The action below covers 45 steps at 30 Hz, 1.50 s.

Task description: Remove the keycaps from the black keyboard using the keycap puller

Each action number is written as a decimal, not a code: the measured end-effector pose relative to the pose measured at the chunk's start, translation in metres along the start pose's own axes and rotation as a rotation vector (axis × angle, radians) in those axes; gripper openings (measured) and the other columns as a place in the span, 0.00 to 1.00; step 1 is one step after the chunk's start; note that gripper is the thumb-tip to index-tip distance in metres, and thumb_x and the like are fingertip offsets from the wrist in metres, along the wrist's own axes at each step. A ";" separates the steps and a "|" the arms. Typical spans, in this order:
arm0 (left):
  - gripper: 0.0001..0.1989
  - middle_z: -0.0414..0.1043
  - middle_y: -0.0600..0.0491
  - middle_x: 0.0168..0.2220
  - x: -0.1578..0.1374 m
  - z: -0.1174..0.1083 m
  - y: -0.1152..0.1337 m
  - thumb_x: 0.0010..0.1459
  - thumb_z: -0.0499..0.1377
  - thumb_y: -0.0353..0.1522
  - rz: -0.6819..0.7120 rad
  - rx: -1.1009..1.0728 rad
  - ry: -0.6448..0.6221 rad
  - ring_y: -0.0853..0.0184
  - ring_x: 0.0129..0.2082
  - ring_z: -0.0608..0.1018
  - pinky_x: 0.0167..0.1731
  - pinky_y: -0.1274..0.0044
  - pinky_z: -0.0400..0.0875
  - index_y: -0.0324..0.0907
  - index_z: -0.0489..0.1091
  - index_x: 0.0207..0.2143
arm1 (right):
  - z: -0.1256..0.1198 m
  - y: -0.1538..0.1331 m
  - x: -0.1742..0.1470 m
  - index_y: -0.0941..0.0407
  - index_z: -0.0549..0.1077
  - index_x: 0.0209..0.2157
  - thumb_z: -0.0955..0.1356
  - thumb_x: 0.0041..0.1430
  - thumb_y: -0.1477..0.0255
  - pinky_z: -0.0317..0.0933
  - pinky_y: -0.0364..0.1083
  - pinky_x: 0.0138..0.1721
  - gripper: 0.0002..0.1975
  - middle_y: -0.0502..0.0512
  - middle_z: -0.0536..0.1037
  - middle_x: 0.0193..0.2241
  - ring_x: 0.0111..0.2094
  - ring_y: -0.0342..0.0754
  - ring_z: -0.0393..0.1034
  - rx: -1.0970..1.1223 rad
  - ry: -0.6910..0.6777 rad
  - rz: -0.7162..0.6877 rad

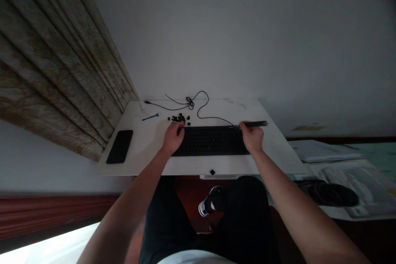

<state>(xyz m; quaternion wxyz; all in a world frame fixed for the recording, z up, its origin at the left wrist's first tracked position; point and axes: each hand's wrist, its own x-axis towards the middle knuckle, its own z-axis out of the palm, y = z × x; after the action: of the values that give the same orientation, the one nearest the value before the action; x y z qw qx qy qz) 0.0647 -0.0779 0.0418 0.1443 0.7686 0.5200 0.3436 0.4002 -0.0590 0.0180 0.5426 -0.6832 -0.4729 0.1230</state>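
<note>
A black keyboard (213, 140) lies across the white table between my hands. My left hand (173, 137) is closed at its upper left corner, fingers curled over the edge. At the upper right corner is my right hand (253, 137), its fingers closed on a slim tool with a black handle (258, 123). A thin shaft points left from that hand along the keyboard's back edge; the tool's exact kind is too dark to make out. Behind my left hand lies a loose pile of small black keycaps (178, 118). One black keycap (212, 172) sits alone at the table's front edge.
A black phone (120, 146) lies at the table's left (139, 161). Near the keycaps is a small blue tool (150, 117). The keyboard's cable (190, 102) runs tied in a bundle along the back. A curtain hangs at left; a lower surface with a coiled black item (334, 194) stands right.
</note>
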 end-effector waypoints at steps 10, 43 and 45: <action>0.23 0.60 0.47 0.69 -0.093 0.073 0.068 0.73 0.46 0.37 0.608 0.387 -0.470 0.65 0.69 0.61 0.69 0.70 0.51 0.39 0.58 0.66 | -0.009 0.036 0.001 0.61 0.78 0.34 0.70 0.55 0.55 0.70 0.52 0.38 0.21 0.58 0.80 0.26 0.30 0.53 0.77 0.140 0.163 0.063; 0.25 0.66 0.40 0.64 0.103 0.030 -0.023 0.66 0.54 0.34 -0.139 0.327 -0.177 0.52 0.64 0.66 0.62 0.56 0.59 0.42 0.60 0.65 | -0.036 0.058 0.021 0.61 0.77 0.27 0.74 0.48 0.56 0.67 0.45 0.22 0.20 0.57 0.78 0.21 0.21 0.49 0.72 0.267 0.069 0.346; 0.26 0.64 0.38 0.64 0.094 0.028 -0.019 0.65 0.54 0.33 -0.142 0.325 -0.139 0.51 0.64 0.66 0.62 0.56 0.59 0.40 0.60 0.64 | -0.036 0.056 0.020 0.61 0.77 0.27 0.74 0.48 0.56 0.67 0.45 0.22 0.20 0.57 0.78 0.21 0.21 0.48 0.72 0.284 0.077 0.345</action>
<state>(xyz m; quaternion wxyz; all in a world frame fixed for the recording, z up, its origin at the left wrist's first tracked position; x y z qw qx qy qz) 0.0917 0.0186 0.0461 0.0777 0.7650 0.6104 0.1903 0.4638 -0.0639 -0.0099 0.6220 -0.6748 -0.3061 0.2531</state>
